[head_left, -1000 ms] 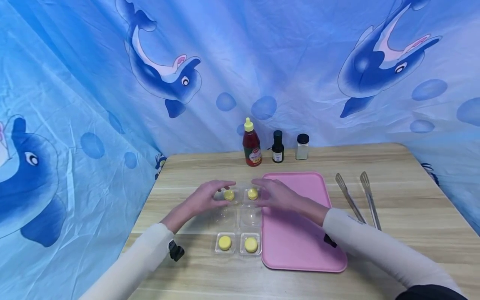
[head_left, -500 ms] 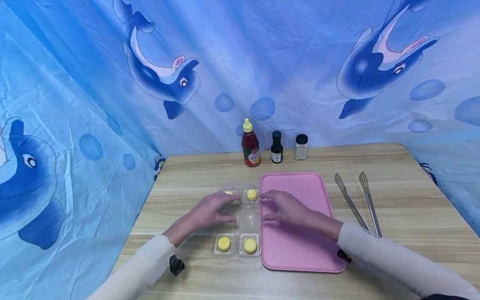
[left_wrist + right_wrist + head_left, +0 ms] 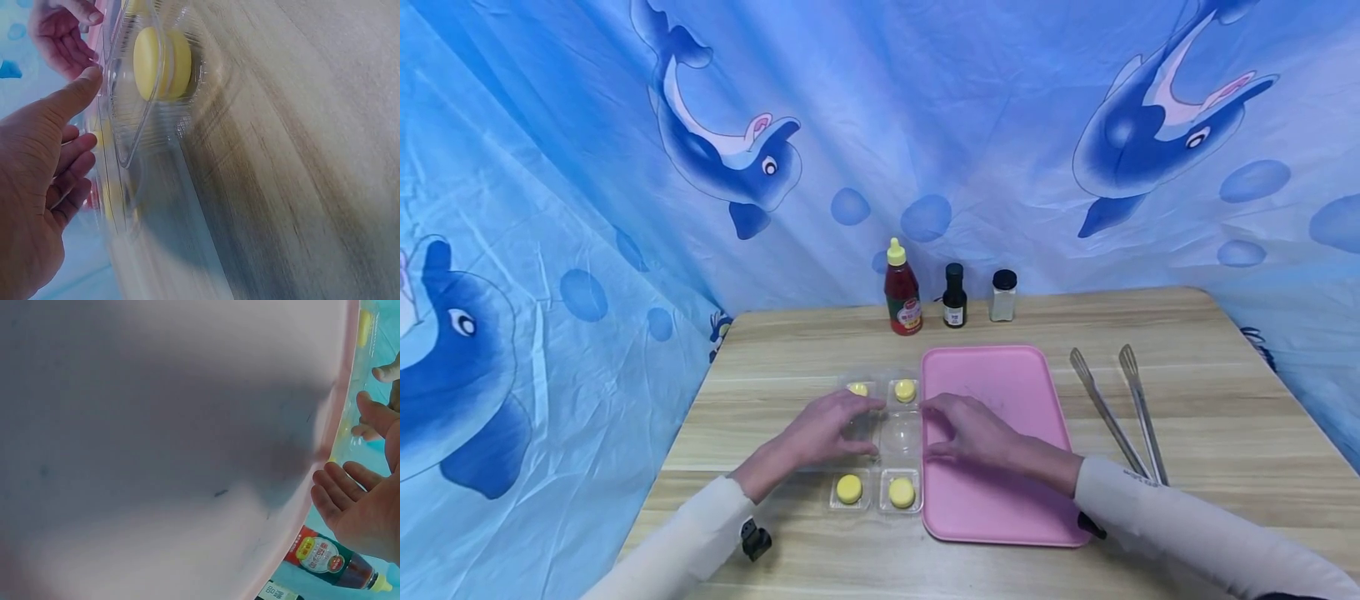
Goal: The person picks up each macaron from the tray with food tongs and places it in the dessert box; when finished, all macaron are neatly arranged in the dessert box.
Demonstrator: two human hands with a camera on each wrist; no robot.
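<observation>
A clear plastic macaron box (image 3: 900, 437) with square compartments lies on the table. Yellow macarons (image 3: 902, 492) sit in its front and back compartments; the one at back left is partly behind my left hand. Over the box's left side, my left hand (image 3: 827, 427) has its thumb and fingers spread apart. In the left wrist view its thumb tip is right at the plastic edge, near a yellow macaron (image 3: 147, 62). Opposite, my right hand (image 3: 973, 429) hovers above the pink tray (image 3: 985, 512), fingers and thumb apart, tips at the box's right edge. Neither hand grips anything.
Behind the box stand a red sauce bottle (image 3: 903, 293), a small dark bottle (image 3: 954, 298) and a black-lidded jar (image 3: 1003, 298). Metal tongs (image 3: 1138, 400) lie right of the tray. A blue dolphin-print curtain (image 3: 865, 108) hangs beyond the table.
Both hands have come from the back row toward the middle of the box, uncovering the back macarons more on the right. Over the last half second they shift only slightly. The box stays put.
</observation>
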